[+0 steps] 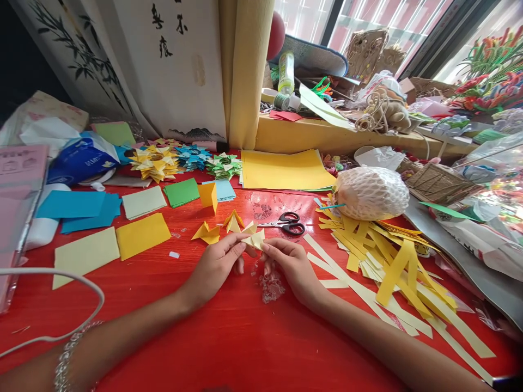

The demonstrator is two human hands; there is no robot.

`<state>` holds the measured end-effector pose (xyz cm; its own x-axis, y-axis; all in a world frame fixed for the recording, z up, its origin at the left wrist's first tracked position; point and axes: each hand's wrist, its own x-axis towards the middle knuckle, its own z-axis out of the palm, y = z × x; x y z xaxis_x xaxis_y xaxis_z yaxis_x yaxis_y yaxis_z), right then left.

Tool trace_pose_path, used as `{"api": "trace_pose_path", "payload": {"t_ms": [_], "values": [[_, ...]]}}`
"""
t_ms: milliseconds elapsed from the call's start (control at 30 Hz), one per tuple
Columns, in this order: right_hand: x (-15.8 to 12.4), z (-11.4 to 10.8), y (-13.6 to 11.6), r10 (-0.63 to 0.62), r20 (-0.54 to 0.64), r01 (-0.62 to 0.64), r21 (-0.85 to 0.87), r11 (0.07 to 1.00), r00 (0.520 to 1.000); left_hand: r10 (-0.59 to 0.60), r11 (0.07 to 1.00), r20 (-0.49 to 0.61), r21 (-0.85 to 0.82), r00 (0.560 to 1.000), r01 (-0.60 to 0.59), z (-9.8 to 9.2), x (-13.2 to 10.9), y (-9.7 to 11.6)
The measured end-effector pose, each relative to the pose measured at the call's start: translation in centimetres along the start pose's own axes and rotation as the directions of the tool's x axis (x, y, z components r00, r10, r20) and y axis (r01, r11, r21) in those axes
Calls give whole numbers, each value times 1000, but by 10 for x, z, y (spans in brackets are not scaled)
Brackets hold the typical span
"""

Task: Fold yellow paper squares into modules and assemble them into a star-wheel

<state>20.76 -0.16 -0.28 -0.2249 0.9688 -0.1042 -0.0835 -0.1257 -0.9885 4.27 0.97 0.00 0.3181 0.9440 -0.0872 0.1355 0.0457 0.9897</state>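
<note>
Between my two hands is a small folded piece of pale yellow paper [255, 239], held just above the red table. My left hand [223, 258] pinches its left side between thumb and fingers. On the right side, my right hand [288, 261] grips it the same way. Just beyond my left hand lie a folded orange-yellow paper piece [206, 233] and another folded yellow piece [234, 222]. Black-handled scissors [291, 222] rest beyond my right hand, their blades pointing left.
Stacks of blue [92, 209], cream [86, 251], yellow [143, 236] and green paper [182, 193] lie at left. Folded paper stars [155, 163] stand behind. To the right are yellow paper strips [404, 272] and a net-wrapped bundle [371, 193]. A white cable [100, 296] curves in at left.
</note>
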Motion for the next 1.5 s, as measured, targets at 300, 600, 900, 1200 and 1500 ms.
{"api": "trace_pose_path", "payload": {"t_ms": [300, 600, 900, 1200, 1500], "values": [[0, 0, 3, -46, -52, 46, 0, 999, 998, -30, 969, -32, -246, 999, 21, -1, 4, -2], [-1, 1, 5, -63, 21, 64, -62, 996, 998, 17, 1000, -16, 11, 1000, -17, 0, -1, -2], [0, 1, 6, -65, 25, 67, -65, 996, 998, 11, 1000, -25, 5, 1000, -11, 1, -1, -2], [-5, 2, 7, -70, 52, 77, -143, 987, 996, 195, 968, -182, 197, 964, -158, 1, -8, 5], [-8, 3, 7, -6, 230, 74, -287, 955, 973, 202, 911, -1, 369, 979, -187, 0, -6, 3]]}}
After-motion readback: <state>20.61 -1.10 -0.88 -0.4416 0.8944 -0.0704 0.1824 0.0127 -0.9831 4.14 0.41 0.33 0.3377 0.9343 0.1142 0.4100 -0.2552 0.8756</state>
